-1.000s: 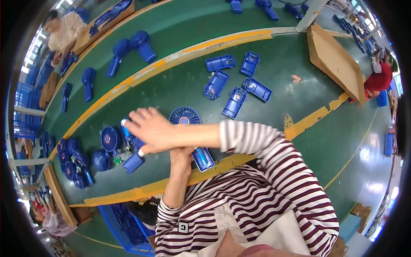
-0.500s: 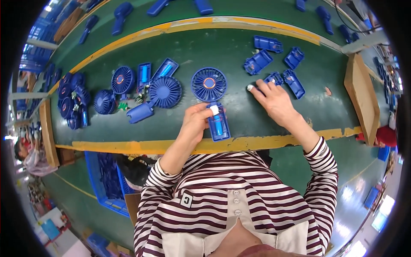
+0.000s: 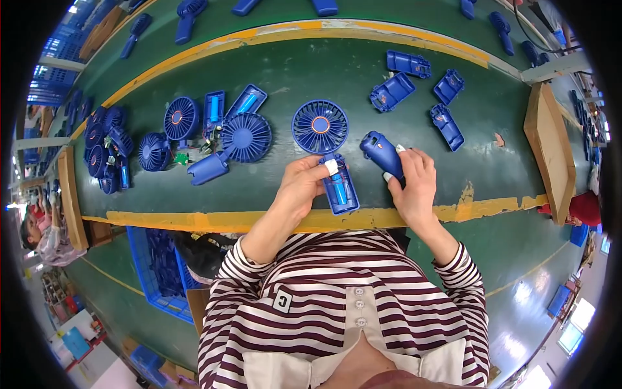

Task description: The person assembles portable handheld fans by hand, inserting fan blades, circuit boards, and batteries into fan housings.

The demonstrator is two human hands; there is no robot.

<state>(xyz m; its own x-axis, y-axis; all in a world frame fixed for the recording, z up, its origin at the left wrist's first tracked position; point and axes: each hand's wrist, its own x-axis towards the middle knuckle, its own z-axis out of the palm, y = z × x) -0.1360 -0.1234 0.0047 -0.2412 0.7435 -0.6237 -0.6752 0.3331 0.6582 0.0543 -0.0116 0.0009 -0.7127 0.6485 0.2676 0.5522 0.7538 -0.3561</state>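
My left hand (image 3: 298, 188) is closed on a blue handheld fan near the table's front edge. Its round grille (image 3: 320, 137) points away from me. The open handle (image 3: 348, 200) faces up and shows a light blue battery inside. White covering wraps my left thumb tip, which presses near the handle's top. To the right, my right hand (image 3: 418, 188) grips a blue handle cover (image 3: 381, 153) between thumb and fingers, its smooth outer side up. White covers also show on right fingertips. The cover is tilted and apart from the fan.
Several loose handle covers (image 3: 394, 92) lie at the back right. Fans with exposed batteries and a green circuit board (image 3: 182, 159) are at left, beside a pile of fans (image 3: 97, 136). Wooden boards (image 3: 547, 139) border the green table (image 3: 272, 71). A blue crate (image 3: 150, 285) stands below.
My right hand has brought a handle cover from the right group toward the fan and turned its outer side up. My left hand and the fan handle have shifted slightly right.
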